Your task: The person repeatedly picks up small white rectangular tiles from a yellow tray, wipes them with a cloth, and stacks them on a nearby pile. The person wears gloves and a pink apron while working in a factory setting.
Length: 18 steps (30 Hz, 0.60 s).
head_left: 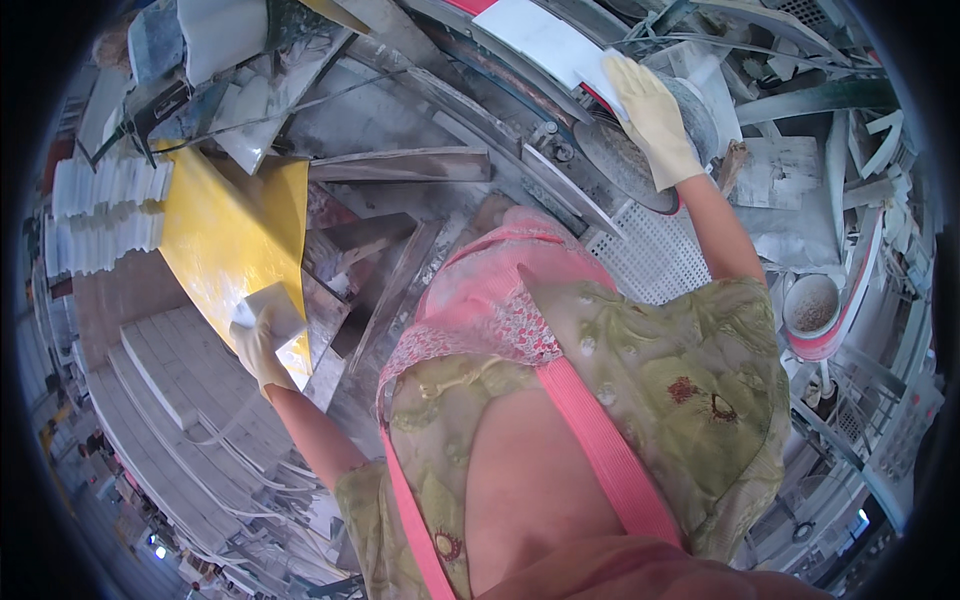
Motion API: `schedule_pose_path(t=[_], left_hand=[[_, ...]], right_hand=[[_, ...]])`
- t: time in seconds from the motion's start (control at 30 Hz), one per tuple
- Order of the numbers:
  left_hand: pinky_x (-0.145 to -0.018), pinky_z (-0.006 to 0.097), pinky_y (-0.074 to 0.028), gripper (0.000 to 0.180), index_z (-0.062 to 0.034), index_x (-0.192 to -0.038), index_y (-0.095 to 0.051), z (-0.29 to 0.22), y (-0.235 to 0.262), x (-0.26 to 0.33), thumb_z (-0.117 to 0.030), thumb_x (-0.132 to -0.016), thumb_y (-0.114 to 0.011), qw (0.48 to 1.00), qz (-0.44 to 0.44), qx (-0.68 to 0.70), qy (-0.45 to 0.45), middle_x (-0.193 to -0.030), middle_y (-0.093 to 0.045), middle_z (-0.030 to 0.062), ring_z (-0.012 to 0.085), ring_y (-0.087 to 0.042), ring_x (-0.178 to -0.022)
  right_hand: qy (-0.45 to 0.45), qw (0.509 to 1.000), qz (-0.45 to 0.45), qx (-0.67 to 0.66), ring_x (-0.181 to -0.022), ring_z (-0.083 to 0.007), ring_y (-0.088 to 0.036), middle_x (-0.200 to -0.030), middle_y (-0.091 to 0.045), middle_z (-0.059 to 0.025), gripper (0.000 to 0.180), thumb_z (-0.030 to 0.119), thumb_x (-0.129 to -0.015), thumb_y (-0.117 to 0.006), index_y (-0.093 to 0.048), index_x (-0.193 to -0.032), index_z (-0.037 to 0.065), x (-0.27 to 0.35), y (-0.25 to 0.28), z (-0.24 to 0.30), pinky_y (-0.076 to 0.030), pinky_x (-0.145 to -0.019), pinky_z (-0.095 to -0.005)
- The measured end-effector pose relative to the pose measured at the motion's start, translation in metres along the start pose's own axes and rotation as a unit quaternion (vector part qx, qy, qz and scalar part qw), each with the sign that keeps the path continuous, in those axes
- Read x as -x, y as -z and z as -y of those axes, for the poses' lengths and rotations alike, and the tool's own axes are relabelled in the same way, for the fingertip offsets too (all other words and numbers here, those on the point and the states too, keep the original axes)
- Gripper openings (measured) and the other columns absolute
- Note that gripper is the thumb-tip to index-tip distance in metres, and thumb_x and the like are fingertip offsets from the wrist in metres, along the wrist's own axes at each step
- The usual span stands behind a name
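Now, at nine o'clock, the gloved left hand point(258, 352) has its grip closed on a pale square tile point(277, 308), over the yellow sheet point(215, 225). Up at one o'clock, the gloved right hand point(650, 118) lies flat, fingers outstretched, at the white panel's point(535, 40) end. That tile looks light, stiff, probably brittle-cornered and perhaps slippery: opposite edges seem the safest hold.

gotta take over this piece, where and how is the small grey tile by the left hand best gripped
Probably by its right edge, coming from the person's right: the gloved left hand covers the lower left of the small grey tile, leaving the upper and right edges free. Its flat face and straight edges suggest pinching across the thickness.
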<state>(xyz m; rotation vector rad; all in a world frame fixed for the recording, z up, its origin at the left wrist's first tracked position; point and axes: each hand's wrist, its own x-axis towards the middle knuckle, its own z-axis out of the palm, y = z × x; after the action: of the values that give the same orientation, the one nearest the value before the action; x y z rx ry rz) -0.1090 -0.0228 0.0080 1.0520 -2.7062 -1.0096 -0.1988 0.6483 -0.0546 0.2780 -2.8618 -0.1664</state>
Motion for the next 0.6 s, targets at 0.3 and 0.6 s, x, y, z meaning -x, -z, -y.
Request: schedule_pose_path(t=[0.3,0.6], left_hand=[[-0.094,0.038,-0.051,0.075,0.0011,-0.132,-0.055,0.007,-0.001,-0.009,-0.039,-0.073,-0.08,0.997,-0.018,-0.07,0.037,-0.118,-0.069,0.0193,0.031,-0.066,-0.11],[-0.099,0.042,-0.048,0.081,-0.0004,-0.134,-0.054,0.017,0.0,-0.022,-0.046,-0.072,-0.078,0.988,-0.016,-0.142,0.06,-0.122,-0.067,0.0254,0.0395,-0.064,-0.115]], right_hand=[[0.089,0.986,0.086,0.108,-0.148,-0.0216,-0.035,-0.16,-0.037,-0.0065,0.083,0.008,-0.079,-0.071,-0.036,-0.153,0.009,-0.054,-0.016,0.018,-0.028,-0.122,-0.0459],[0.031,0.995,0.079,-0.057,-0.136,-0.0302,-0.049,-0.149,-0.05,-0.0137,0.069,0.018,-0.083,-0.069,-0.042,-0.146,0.005,-0.084,-0.007,0.017,-0.042,-0.111,-0.0402]])
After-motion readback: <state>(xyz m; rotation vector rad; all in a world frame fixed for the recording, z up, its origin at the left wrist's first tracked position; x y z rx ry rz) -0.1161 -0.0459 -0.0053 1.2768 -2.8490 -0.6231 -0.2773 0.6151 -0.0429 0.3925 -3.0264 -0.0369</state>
